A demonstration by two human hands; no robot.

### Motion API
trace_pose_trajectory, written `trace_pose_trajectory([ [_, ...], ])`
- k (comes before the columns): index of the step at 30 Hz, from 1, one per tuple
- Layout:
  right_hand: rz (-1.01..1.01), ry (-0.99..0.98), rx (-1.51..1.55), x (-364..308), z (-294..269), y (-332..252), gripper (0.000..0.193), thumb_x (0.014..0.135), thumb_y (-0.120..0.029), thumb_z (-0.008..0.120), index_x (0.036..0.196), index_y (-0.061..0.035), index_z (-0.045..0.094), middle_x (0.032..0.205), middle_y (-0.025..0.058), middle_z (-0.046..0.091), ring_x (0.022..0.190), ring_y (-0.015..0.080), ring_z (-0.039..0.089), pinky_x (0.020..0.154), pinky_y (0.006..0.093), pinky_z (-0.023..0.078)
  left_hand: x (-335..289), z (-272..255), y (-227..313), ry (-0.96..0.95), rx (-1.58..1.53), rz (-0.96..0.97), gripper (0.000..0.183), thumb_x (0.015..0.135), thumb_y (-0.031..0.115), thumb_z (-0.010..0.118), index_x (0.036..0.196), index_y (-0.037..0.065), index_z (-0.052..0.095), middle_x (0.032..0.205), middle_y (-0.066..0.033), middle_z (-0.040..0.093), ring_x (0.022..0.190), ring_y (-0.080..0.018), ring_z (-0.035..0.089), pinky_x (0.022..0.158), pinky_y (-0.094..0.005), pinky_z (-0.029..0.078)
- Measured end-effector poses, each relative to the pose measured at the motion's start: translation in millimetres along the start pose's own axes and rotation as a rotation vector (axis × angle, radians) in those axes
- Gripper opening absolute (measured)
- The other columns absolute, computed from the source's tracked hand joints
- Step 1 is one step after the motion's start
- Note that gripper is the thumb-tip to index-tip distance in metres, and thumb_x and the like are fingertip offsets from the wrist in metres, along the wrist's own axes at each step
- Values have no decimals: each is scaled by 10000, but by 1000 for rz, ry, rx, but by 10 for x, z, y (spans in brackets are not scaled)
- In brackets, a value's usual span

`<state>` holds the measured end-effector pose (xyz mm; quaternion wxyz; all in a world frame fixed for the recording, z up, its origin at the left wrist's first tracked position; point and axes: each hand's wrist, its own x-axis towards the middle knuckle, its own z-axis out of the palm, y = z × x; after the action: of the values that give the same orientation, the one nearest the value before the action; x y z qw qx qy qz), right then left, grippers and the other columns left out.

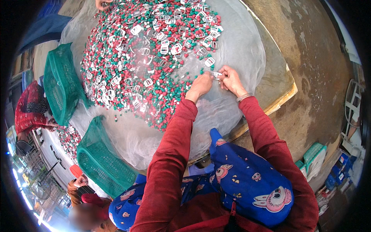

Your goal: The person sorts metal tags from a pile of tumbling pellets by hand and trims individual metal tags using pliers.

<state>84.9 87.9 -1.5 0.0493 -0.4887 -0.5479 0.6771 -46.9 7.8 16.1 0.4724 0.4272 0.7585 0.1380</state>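
Observation:
My left hand [201, 86] and my right hand [231, 80] meet at the right side of a wide pile of small pieces [170, 71]. Between them is a small white frame-shaped piece [216, 75], pinched by the fingertips of both. The pile mixes red and green bits with many white, open-centred frames. Just beyond my hands, a loose white frame [209, 62] lies on the sheer white netting [239, 42]. My fingers partly hide the held piece, so its details are unclear.
Green mesh baskets [102, 154] [60, 83] stand along the left. Another person's hand [103, 4] touches the pile's far edge. At far left, a person in red [29, 112] is beside another heap. The table's pale edge [284, 96] runs close on the right.

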Motion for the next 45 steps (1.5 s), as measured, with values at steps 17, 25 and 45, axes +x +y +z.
trace_pose_trajectory([
  [17,-17,-33,-86,3,25,-1,81,777,31,548,823,-15,500,572,41,517,418,121,504,347,289,354,50,171,52,92,111,-109,310,847,232,486,976,-48,510,904,-305,579,889,-448,557,752,-499,440],
  [25,-330,10,-246,135,-84,239,70,784,-3,526,767,-44,471,592,42,495,422,93,448,339,267,316,171,324,279,141,372,-13,348,652,309,704,886,54,665,918,-153,624,893,-280,614,751,-386,500],
  [45,-86,-341,686,-381,210,-993,218,862,-109,496,1063,-24,496,897,75,566,768,137,552,568,229,449,-1921,-980,-1113,579,-1229,-16,278,825,186,468,950,-28,595,808,-123,616,721,-162,601,557,-294,539],
])
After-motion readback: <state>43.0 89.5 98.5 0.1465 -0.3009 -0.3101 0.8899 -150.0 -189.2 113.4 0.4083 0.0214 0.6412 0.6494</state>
